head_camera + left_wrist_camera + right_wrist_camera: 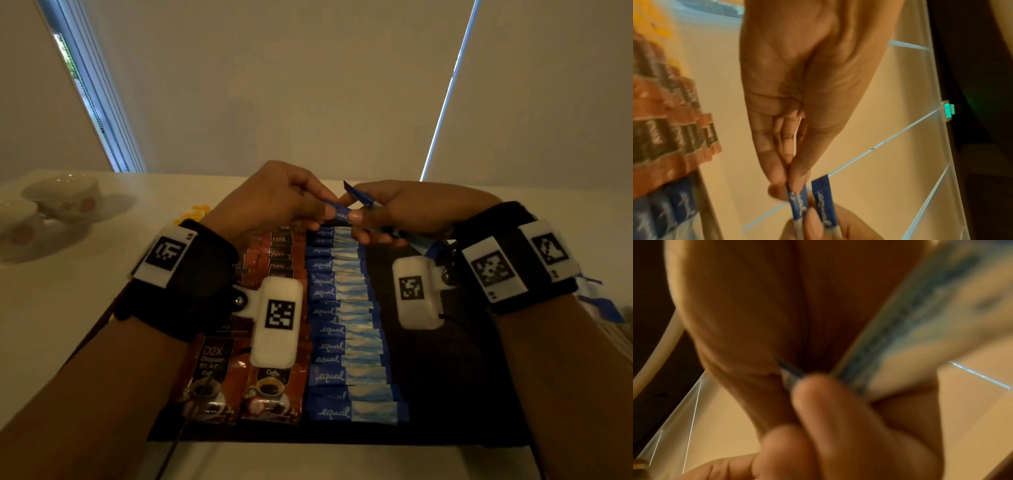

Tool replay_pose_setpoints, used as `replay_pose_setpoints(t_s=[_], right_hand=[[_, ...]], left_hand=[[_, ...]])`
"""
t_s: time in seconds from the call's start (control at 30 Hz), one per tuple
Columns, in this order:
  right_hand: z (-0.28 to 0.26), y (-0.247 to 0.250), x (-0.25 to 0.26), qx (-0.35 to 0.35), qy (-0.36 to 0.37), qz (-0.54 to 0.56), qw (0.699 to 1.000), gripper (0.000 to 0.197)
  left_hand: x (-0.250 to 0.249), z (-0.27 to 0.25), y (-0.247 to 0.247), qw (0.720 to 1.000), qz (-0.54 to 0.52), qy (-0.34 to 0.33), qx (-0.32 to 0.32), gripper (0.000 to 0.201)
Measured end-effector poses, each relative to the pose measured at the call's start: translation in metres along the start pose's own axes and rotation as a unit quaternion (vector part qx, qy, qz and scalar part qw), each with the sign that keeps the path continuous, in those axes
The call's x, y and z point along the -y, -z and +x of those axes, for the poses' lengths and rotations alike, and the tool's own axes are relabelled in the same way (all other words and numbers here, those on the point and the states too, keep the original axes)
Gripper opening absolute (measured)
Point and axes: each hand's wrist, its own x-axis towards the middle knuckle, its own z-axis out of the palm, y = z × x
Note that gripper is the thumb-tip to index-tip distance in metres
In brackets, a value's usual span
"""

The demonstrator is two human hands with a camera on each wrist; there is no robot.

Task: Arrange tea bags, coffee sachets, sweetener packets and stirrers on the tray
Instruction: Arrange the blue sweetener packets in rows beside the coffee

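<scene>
Step in hand: the person appears to be passing one blue "equal" sweetener packet [340,215] from a bunch into the column on the tray.
Left hand [274,198]: thumb and fingertips [777,172] pinch one end of that single packet, above the far end of the tray.
Right hand [397,212]: curled round a small bunch of sweetener packets [906,331], its thumb pressing on the packet being passed; a second packet [823,199] stands just beside it in the left wrist view.
Tray [445,377]: dark and flat on the pale tabletop [68,291]; its right part is bare.
Sweetener column [342,329]: overlapping packets run from the near edge of the tray toward the far edge, down its middle.
Coffee sachets [270,394]: two overlapping columns on the tray, just left of the sweetener column.
Doing it well: the right thumb should likely ease off so only one packet slides free; the left hand can then lay it at the far end of the column, logo to the left and edges in line with its neighbours, overlapping evenly.
Risk: a tug could drag a second packet out or nudge the laid row.
Off the tray: two floral cups [61,198] stand well to the tray's left; something yellow [195,214] lies at its far left corner, too hidden to name.
</scene>
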Motion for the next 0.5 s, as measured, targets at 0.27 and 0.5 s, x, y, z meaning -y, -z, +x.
replay_pose_setpoints(t_s=[0.27, 0.5], right_hand=[[-0.005, 0.009, -0.001, -0.029, -0.03, -0.057, 0.998, 0.02], [0.0, 0.003, 0.002, 0.001, -0.026, -0.08, 0.996, 0.011]], left_hand=[[-0.001, -0.005, 0.02, 0.998, 0.048, 0.032, 0.031, 0.005], [-0.007, -0.006, 0.011, 0.979, 0.184, -0.068, 0.047, 0.01]])
